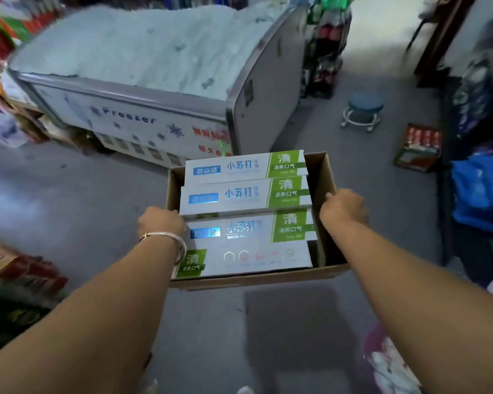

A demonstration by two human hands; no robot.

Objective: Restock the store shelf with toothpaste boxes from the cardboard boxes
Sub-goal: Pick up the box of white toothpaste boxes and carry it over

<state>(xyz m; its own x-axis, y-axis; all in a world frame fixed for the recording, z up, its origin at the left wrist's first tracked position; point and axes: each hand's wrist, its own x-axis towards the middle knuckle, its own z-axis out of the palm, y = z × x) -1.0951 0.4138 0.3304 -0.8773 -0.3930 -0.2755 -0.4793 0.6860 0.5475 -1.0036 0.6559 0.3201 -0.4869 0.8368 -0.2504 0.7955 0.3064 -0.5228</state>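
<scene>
An open cardboard box point(323, 177) is held up above the floor in the middle of the head view. Inside it lie several white-and-green toothpaste boxes point(245, 194), stacked flat with their printed faces up. My left hand point(161, 221), with a silver bangle on its wrist, grips the box's left wall. My right hand point(343, 209) grips the right wall. No store shelf for toothpaste can be made out clearly.
A chest freezer point(143, 89) covered with a pale cloth stands just beyond the box. A small round stool point(363, 110) and a red carton point(419, 147) sit on the grey floor at right, next to blue bags point(481, 191). Packaged goods point(20, 268) line the left.
</scene>
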